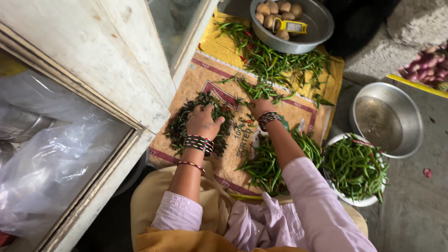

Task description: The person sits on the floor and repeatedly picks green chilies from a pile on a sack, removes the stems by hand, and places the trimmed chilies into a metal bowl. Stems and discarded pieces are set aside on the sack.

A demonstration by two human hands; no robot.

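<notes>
My left hand [203, 122] rests palm down on a heap of dark green chilli stems [184, 123] on a woven sack [224, 79] spread on the floor. My right hand [259, 108] reaches into a spread of green chillies [275, 63] at the sack's middle, fingers closed around a few. Both wrists wear striped bangles. A second pile of green chillies [266, 163] lies by my right forearm.
A white bowl [359, 201] heaped with green chillies stands at the right. Beside it is a steel bowl [387, 116] holding water. A steel basin [317, 28] with potatoes and a yellow peeler sits at the top. Red onions [427, 67] lie far right. A white cabinet [116, 70] stands left.
</notes>
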